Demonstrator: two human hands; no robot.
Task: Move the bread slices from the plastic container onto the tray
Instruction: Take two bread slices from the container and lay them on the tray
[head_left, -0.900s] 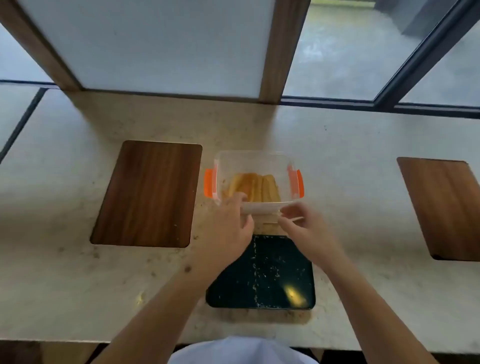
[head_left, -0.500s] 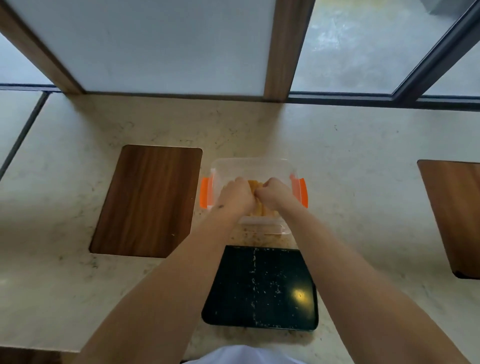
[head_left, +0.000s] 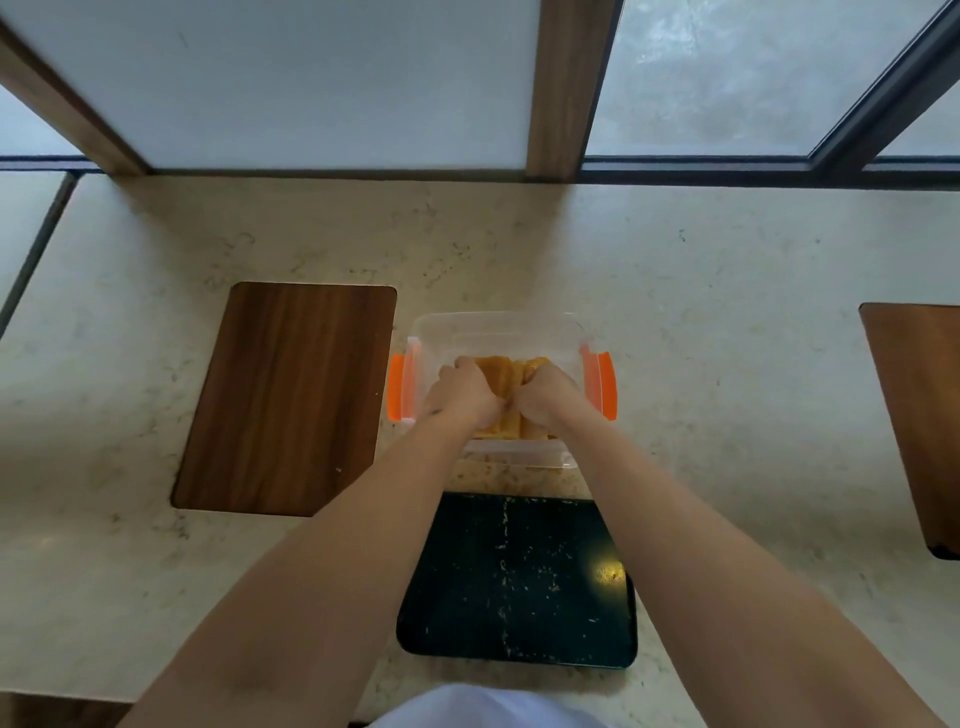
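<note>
Stone counter (head_left: 675, 322) carries a dark tray (head_left: 519, 587) nearest the person and, just beyond it, a clear plastic container (head_left: 498, 332) with orange latches. Inside it stand the bread slices (head_left: 506, 374). Left hand (head_left: 460, 397) and right hand (head_left: 545, 397) are both curled around the stack, squeezing it from either side.

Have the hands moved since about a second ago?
Yes. Both hands, left and right, went from the container's near edge forward into it, now closed around the bread.
</note>
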